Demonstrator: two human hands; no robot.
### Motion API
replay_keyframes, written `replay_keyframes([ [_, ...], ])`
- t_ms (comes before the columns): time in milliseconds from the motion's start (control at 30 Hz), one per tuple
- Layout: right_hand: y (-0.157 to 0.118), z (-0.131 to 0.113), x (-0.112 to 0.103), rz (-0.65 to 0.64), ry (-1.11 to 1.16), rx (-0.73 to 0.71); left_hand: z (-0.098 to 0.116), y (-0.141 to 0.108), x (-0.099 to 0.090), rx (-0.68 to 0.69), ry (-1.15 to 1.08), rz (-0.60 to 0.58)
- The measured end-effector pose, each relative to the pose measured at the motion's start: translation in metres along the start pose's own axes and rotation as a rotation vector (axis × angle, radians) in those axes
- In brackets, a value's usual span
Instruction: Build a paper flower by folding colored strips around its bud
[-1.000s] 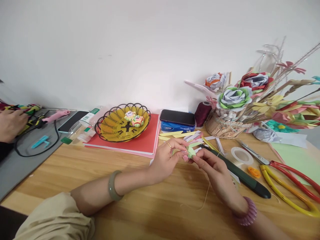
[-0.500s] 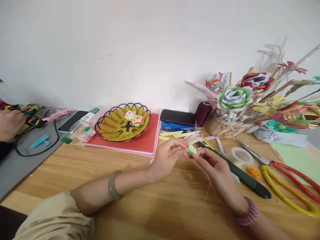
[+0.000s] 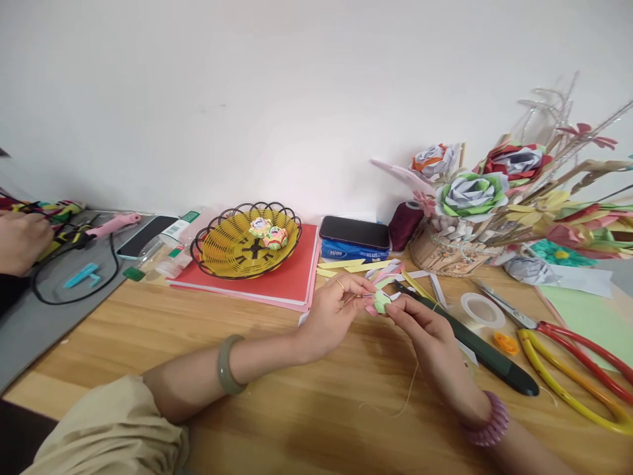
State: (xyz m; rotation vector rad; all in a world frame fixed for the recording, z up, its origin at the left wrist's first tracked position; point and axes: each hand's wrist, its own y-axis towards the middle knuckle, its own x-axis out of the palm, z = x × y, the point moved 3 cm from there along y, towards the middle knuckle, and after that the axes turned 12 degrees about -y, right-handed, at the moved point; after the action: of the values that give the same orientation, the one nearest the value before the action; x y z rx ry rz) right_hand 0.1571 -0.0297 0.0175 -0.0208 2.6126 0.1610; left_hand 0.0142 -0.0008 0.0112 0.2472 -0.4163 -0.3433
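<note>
Between my two hands is a small folded paper flower [image 3: 381,301], light green with some pink and white. My left hand [image 3: 332,318] pinches its left side between thumb and forefinger. The fingertips of my right hand [image 3: 429,336] close on its right edge. A thin pale thread [image 3: 408,389] hangs below my right hand and curls on the table. Just behind the flower lie cut paper strips [image 3: 356,266] in yellow, pink and white. A dark green-handled tool [image 3: 487,363] runs under and past my right hand; its tip is partly hidden.
A yellow woven basket [image 3: 217,254] with two paper flowers rests on red paper [image 3: 291,284]. Scissors [image 3: 548,330], a tape roll [image 3: 482,310] and an orange paper coil [image 3: 506,342] lie right. A flower pot [image 3: 440,251] stands behind. Another person's hand [image 3: 22,241] is far left.
Both hands stay in nearly the same place, and the flower between them has turned slightly. The whole view has shifted a little.
</note>
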Motion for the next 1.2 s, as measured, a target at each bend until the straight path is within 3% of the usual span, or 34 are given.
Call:
replay_keyframes([
  [167, -0.001, -0.001, 0.0, 0.024, 0.005, -0.011, 0.005, 0.0, 0.0, 0.095, 0.083, 0.004],
  [333, -0.003, -0.006, -0.001, 0.063, -0.096, -0.085, 0.003, 0.001, 0.0, 0.015, 0.009, 0.004],
  [500, -0.01, -0.014, -0.006, 0.294, -0.314, -0.356, 0.0, 0.001, -0.001, 0.02, 0.034, 0.039],
  [600, -0.011, -0.015, -0.004, 0.283, -0.378, -0.471, 0.0, 0.0, 0.0, 0.077, 0.123, -0.011],
  [967, -0.009, -0.016, -0.004, 0.257, -0.403, -0.456, 0.002, -0.003, 0.002, 0.075, 0.163, -0.095],
  [1200, -0.009, -0.017, -0.009, 0.281, -0.378, -0.506, -0.001, 0.0, 0.001, -0.011, 0.001, -0.072],
])
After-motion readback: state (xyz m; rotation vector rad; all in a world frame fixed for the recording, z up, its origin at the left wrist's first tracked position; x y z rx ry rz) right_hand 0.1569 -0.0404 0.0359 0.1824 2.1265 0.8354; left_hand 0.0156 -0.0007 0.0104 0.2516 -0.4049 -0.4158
